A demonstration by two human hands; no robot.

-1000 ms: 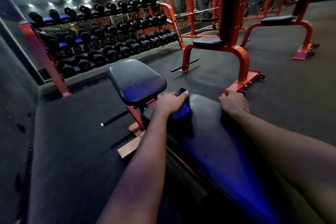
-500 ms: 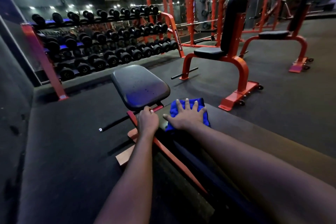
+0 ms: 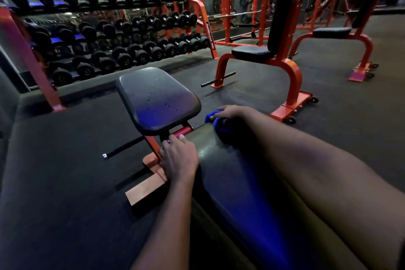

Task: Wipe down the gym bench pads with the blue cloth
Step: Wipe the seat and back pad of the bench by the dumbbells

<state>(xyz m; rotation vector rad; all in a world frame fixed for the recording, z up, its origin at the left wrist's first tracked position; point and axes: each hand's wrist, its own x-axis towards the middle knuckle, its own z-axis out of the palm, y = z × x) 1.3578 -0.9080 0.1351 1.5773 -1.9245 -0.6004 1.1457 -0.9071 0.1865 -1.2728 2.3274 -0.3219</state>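
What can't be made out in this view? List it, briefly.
Head view:
- blue cloth: mostly hidden under the right hand gripping it.
- long pad: near end cut off by the bottom edge; right side covered by the forearm.
- dumbbells: weight markings too small and blurred.

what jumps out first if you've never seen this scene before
The blue cloth bunched under the right hand at the far end of the long black pad, whose corner the left hand grips. Beyond it sit the seat pad and the orange dumbbell rack at the left.
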